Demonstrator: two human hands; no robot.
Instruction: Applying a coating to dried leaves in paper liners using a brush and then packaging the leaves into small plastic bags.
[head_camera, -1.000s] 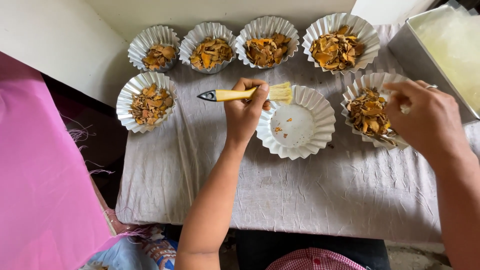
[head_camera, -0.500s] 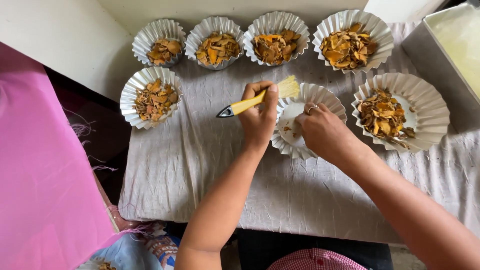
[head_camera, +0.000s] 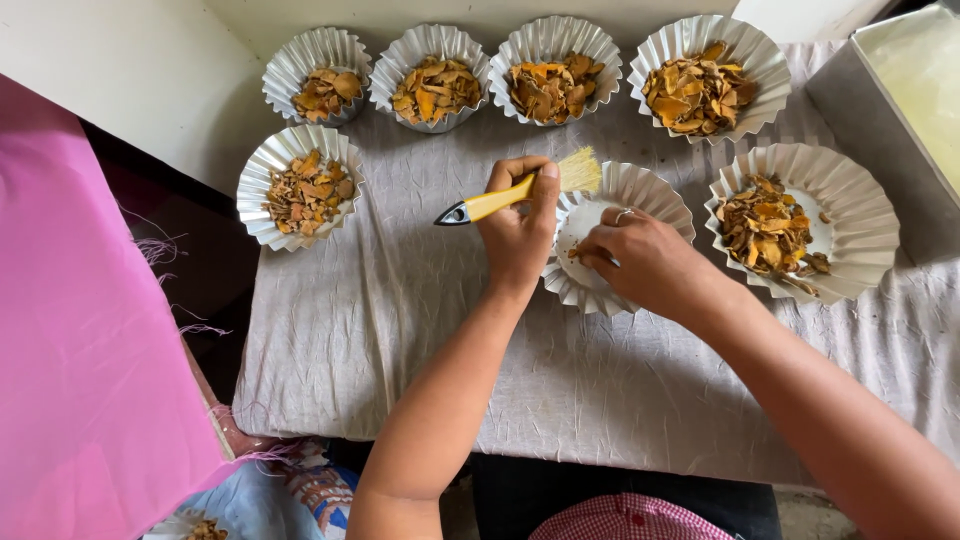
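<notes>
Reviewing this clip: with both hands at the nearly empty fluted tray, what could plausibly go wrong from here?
1. The right hand presses into the light fluted tray; its thin rim could crumple or tip, scattering the few crumbs left.
2. The left hand holds the yellow brush by its handle near the bristles; a sweep might flick bits onto the grey cloth.
3. The filled tray sits close by the right forearm and could be nudged.

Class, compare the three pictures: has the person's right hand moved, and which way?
Yes. The right hand has moved left, from the filled fluted dish at the right onto the nearly empty dish in the middle, beside the left hand holding the brush.
</notes>
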